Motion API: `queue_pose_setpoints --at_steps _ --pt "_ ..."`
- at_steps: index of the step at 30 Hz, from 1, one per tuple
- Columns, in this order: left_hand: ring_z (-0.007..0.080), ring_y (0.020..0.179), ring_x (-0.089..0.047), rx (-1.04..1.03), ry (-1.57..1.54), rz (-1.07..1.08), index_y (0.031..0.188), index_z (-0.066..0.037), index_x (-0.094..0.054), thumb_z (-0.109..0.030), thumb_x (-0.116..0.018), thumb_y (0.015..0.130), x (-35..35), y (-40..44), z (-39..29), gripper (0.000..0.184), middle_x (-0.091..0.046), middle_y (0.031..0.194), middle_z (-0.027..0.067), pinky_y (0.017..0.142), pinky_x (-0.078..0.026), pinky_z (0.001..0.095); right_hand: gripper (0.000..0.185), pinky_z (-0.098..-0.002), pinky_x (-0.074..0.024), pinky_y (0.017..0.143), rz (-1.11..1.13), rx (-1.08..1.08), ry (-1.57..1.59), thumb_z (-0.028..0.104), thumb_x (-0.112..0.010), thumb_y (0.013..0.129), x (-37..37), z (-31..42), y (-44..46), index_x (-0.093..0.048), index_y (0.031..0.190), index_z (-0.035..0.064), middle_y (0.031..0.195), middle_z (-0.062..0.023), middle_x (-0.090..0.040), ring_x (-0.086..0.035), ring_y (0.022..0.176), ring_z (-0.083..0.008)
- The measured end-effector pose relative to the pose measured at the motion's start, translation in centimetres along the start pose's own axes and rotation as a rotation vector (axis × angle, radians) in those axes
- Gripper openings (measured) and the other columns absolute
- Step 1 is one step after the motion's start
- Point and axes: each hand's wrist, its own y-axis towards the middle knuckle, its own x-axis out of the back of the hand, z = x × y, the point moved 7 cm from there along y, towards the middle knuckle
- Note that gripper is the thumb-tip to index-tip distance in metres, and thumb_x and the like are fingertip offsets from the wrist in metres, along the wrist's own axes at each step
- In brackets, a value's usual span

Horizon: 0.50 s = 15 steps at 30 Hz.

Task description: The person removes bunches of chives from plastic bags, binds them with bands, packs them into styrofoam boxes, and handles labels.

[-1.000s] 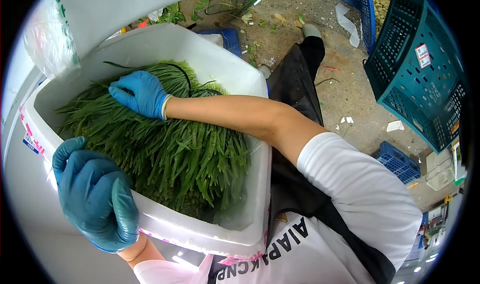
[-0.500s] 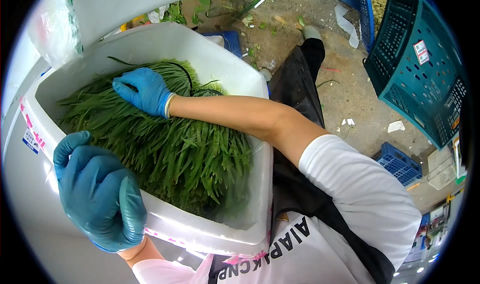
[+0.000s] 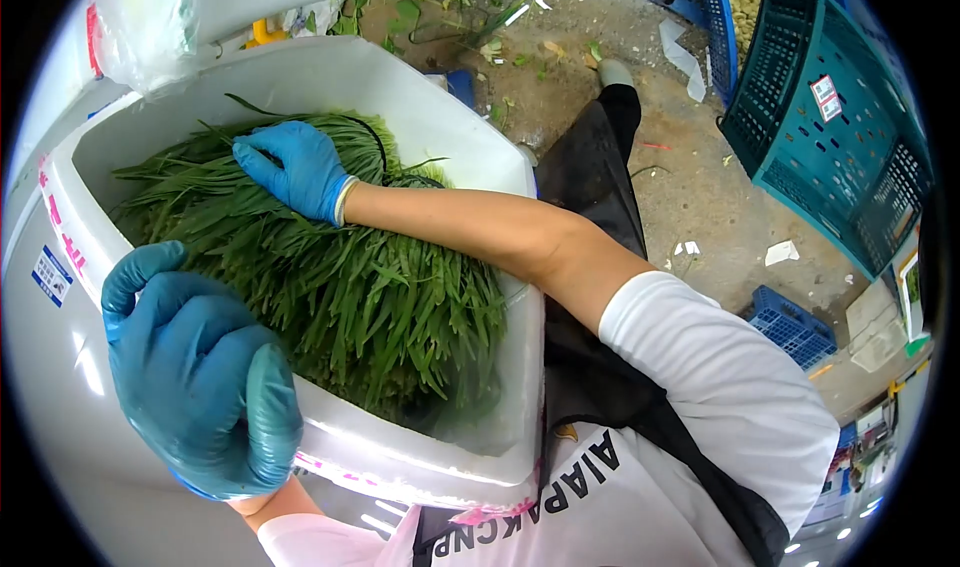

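A white foam box [image 3: 520, 367] holds a thick bunch of flat green leaves that look like garlic chives [image 3: 370, 267]. A thin black band [image 3: 380, 152] curves over the bunch near its far end. My right hand [image 3: 295, 172], in a blue glove, lies on top of the chives. Its thumb and fingers are drawn together at the leaves, with the fingertips partly hidden. My left hand [image 3: 205, 377], also blue-gloved, is nearer the camera, in front of the box's left rim. Its fingers are loosely curled and apart, and no object shows in them.
Clear plastic wrapping [image 3: 150, 27] hangs at the upper left. A green perforated crate [image 3: 800, 167] stands tilted on the right, with a small blue crate [image 3: 790, 327] below it. Leaf scraps and paper litter the concrete floor [image 3: 690, 207].
The view has shifted slightly. My right hand has moved a little right and up over the chives, while my left hand has turned slightly and stays beside the rim.
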Motion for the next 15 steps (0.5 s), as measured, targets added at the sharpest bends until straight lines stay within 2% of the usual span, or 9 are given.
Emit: queue_pose_setpoints --at_steps 5,8,9,12,13,15 --pt "0.0248 0.062 -0.051 0.061 -0.027 -0.089 0.058 -0.005 -0.050 -0.025 -0.051 0.082 2.9 -5.3 1.6 0.032 -0.049 0.059 0.0087 0.090 -0.042 0.0463 0.034 -0.0456 -0.0502 0.069 0.150 -0.018 -0.044 0.036 -0.058 0.092 -2.7 1.7 -1.3 -0.072 0.090 0.0059 0.082 -0.0171 -0.067 -0.063 0.077 -0.0387" --pt "0.0250 0.062 -0.051 0.044 -0.050 -0.210 0.059 -0.004 -0.052 -0.025 -0.051 0.083 4.4 -10.7 3.3 0.032 -0.050 0.060 0.0090 0.090 -0.041 0.0462 0.036 -0.0450 -0.0483 0.068 0.241 0.041 -0.157 0.038 -0.054 0.095 -5.9 2.6 -3.4 -0.069 0.093 0.0058 0.085 -0.0179 -0.065 -0.060 0.078 -0.0396" --pt "0.0258 0.063 -0.053 0.059 -0.086 -0.293 0.060 -0.004 -0.055 -0.026 -0.058 0.075 4.9 -12.8 4.0 0.027 -0.053 0.060 0.0084 0.087 -0.044 0.0457 0.034 -0.0459 -0.0475 0.067 0.250 0.063 -0.186 0.036 -0.053 0.095 -7.0 3.1 -4.3 -0.068 0.090 0.0053 0.082 -0.0178 -0.064 -0.059 0.075 -0.0403" --pt "0.0258 0.063 -0.054 0.040 -0.132 -0.431 0.061 -0.004 -0.055 -0.025 -0.058 0.075 6.3 -18.7 6.0 0.025 -0.054 0.062 0.0085 0.087 -0.044 0.0462 0.032 -0.0463 -0.0465 0.067 0.346 0.206 -0.365 0.033 -0.052 0.095 -11.6 4.5 -7.4 -0.068 0.089 0.0056 0.079 -0.0173 -0.063 -0.059 0.074 -0.0393" --pt "0.0259 0.064 -0.055 0.025 -0.124 -0.432 0.062 -0.005 -0.055 -0.023 -0.056 0.076 6.5 -20.9 6.8 0.024 -0.054 0.063 0.0082 0.088 -0.043 0.0460 0.029 -0.0462 -0.0456 0.069 0.262 0.354 -0.379 0.031 -0.052 0.095 -13.2 5.1 -8.9 -0.067 0.090 0.0067 0.080 -0.0167 -0.063 -0.059 0.074 -0.0379" --pt "0.0256 0.065 -0.055 0.078 -0.143 -0.471 0.062 -0.005 -0.055 -0.021 -0.055 0.078 6.2 -25.7 9.0 0.023 -0.055 0.063 0.0078 0.090 -0.042 0.0454 0.029 -0.0460 -0.0451 0.070 0.408 0.393 -0.489 0.032 -0.052 0.095 -16.8 3.6 -11.9 -0.066 0.091 0.0065 0.082 -0.0157 -0.064 -0.059 0.076 -0.0369"
